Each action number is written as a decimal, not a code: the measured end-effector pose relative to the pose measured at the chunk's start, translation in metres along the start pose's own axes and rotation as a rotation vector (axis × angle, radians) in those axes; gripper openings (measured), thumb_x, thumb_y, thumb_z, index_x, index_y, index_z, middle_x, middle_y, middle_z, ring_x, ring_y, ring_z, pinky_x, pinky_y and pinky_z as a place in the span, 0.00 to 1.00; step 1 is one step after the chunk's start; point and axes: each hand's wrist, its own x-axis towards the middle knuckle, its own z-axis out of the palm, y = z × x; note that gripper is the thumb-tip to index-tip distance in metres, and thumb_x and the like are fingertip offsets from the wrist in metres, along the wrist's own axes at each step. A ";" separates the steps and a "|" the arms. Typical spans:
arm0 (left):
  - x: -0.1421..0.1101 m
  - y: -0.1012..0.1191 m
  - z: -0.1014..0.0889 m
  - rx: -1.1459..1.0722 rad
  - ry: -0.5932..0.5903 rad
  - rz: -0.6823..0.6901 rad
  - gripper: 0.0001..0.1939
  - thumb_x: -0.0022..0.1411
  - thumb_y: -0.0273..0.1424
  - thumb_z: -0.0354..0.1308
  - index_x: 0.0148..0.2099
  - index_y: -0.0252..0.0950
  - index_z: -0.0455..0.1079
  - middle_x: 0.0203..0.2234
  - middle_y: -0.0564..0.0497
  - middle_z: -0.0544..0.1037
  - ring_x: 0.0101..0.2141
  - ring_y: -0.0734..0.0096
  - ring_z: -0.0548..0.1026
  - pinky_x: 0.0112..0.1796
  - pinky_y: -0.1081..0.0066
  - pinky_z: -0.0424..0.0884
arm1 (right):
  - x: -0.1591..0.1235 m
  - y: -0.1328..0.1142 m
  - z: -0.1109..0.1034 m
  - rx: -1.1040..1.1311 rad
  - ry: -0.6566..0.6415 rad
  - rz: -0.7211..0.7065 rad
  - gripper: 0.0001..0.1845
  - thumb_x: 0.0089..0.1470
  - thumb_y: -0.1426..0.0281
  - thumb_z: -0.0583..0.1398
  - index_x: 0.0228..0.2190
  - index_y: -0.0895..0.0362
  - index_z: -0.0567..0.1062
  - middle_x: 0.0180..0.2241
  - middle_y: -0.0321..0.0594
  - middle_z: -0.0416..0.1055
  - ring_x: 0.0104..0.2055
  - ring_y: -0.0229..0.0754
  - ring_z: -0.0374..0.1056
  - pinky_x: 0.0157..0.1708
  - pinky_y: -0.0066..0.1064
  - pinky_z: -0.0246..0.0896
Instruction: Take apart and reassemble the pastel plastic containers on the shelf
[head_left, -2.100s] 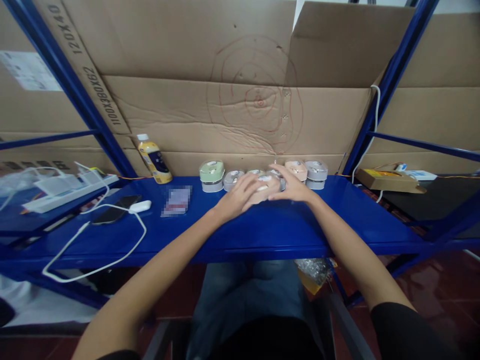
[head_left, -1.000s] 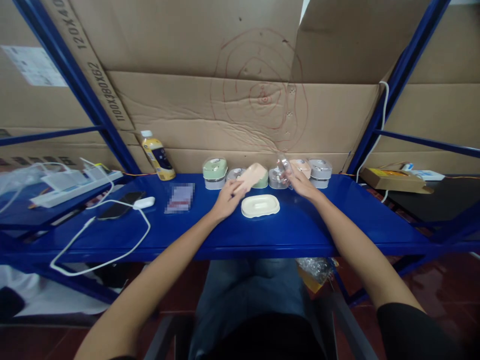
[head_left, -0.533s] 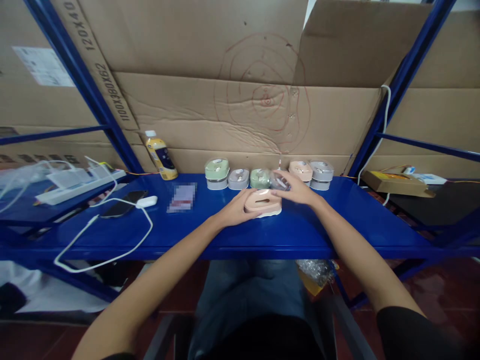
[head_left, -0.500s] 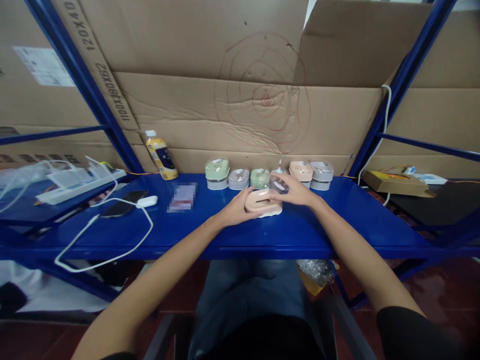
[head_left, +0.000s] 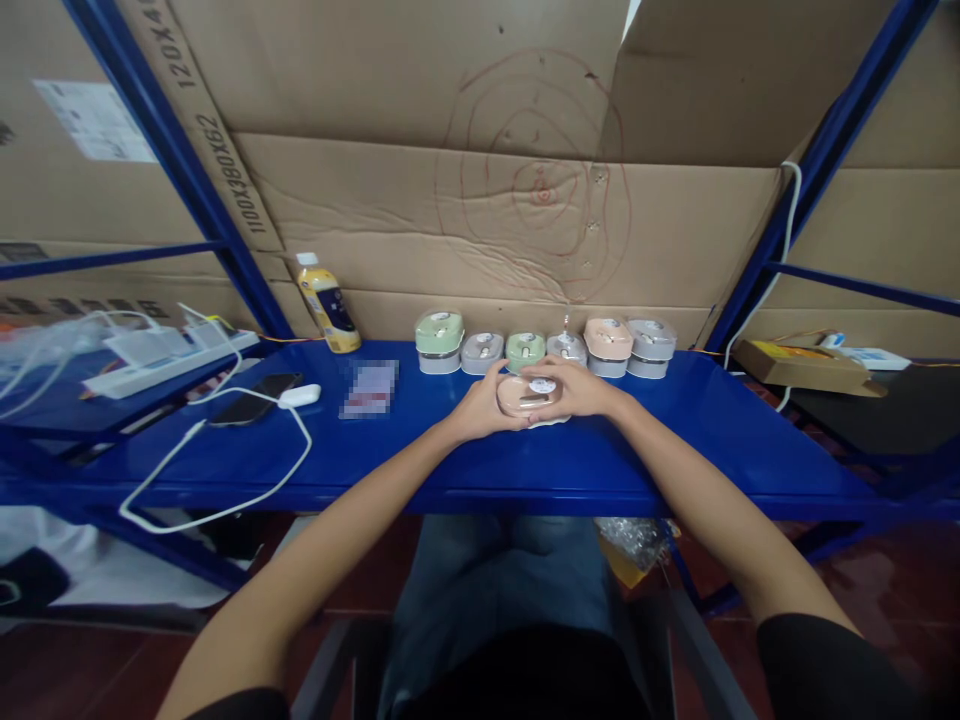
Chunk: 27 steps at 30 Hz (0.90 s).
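Head view: my left hand (head_left: 484,405) and right hand (head_left: 574,388) cup a peach plastic box (head_left: 516,398) from either side, fingers curled closed over it, the box low over the blue steel shelf (head_left: 697,400) with a pale rim showing beneath. Just behind, a row of small lidded boxes (head_left: 525,350) in green, grey and peach. Yellow bottle (head_left: 325,318) farther left.

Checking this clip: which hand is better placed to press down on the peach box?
Probably the right hand: it lies over the peach box, while the left hand sits at its side.
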 end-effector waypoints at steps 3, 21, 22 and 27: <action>0.001 -0.003 0.000 -0.016 0.009 -0.007 0.61 0.44 0.49 0.77 0.72 0.36 0.50 0.57 0.36 0.76 0.57 0.41 0.75 0.57 0.47 0.70 | 0.001 0.001 0.001 0.000 -0.015 0.041 0.47 0.42 0.48 0.75 0.62 0.49 0.74 0.45 0.44 0.73 0.48 0.51 0.71 0.51 0.46 0.68; 0.011 0.019 -0.015 0.259 0.257 0.107 0.43 0.52 0.41 0.71 0.67 0.37 0.63 0.63 0.40 0.72 0.62 0.45 0.71 0.62 0.51 0.67 | -0.004 0.021 -0.022 0.202 0.465 0.133 0.33 0.62 0.42 0.57 0.56 0.52 0.75 0.53 0.49 0.76 0.53 0.53 0.73 0.53 0.48 0.70; 0.022 0.023 -0.013 0.258 0.337 0.064 0.43 0.53 0.42 0.70 0.67 0.36 0.62 0.62 0.39 0.73 0.61 0.45 0.71 0.61 0.51 0.67 | -0.005 0.024 -0.030 0.191 0.596 0.164 0.31 0.65 0.43 0.53 0.52 0.52 0.77 0.50 0.47 0.77 0.51 0.52 0.74 0.51 0.47 0.70; 0.089 0.049 0.016 0.311 0.413 -0.142 0.40 0.56 0.43 0.71 0.67 0.40 0.61 0.55 0.37 0.76 0.57 0.42 0.74 0.55 0.51 0.70 | -0.015 0.045 -0.050 0.099 0.946 0.276 0.34 0.67 0.42 0.47 0.40 0.54 0.79 0.39 0.46 0.79 0.40 0.49 0.75 0.46 0.46 0.72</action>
